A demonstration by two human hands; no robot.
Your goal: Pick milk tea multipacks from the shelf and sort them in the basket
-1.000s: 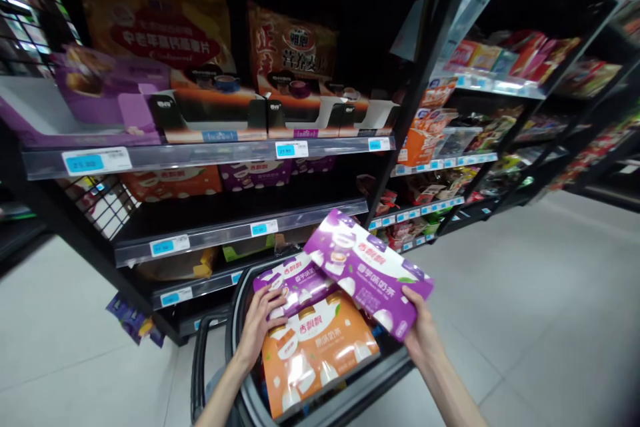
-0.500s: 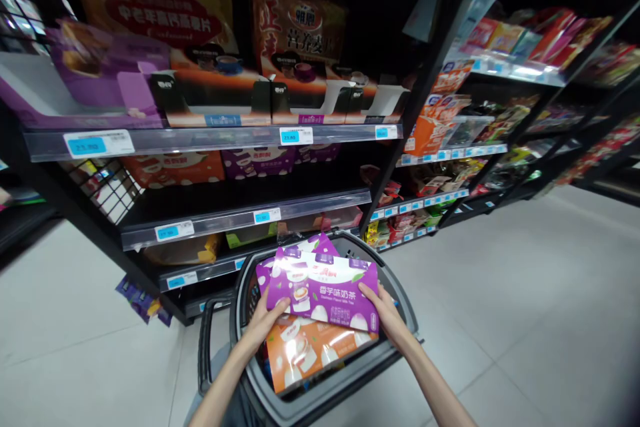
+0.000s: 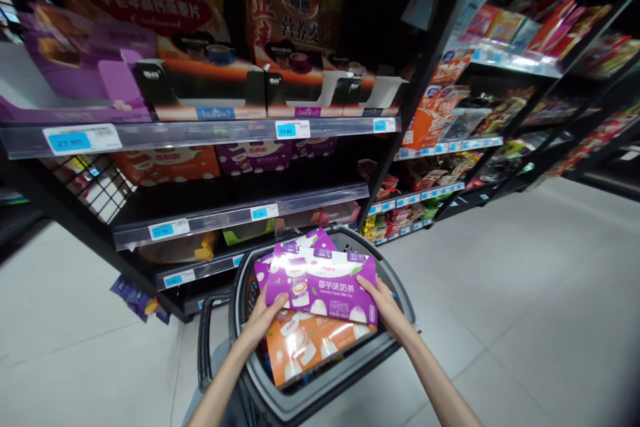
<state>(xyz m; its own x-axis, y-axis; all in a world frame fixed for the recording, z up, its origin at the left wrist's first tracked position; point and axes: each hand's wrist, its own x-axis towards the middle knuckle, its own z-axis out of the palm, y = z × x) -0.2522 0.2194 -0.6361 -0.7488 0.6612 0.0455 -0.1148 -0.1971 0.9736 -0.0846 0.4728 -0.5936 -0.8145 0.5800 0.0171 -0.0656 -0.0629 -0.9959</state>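
Both my hands grip a purple milk tea box by its two short ends, over a grey and black shopping basket. My left hand is closed on its left end, thumb on the front face. On the right end, my right hand pinches with the thumb on top and the other fingers mostly hidden beneath. An orange milk tea box lies under it in the basket. Behind it shows part of another purple box. Lower basket contents are mostly hidden.
A dark shelf unit rises directly beyond the basket. Its middle level holds orange and purple boxes at the back. Snack shelves run off to the right. Small purple packets hang at the shelf's lower left.
The view has shifted slightly, so the shelf appears a little further left. My hands keep hold of the purple box above the basket, with hardly any movement.
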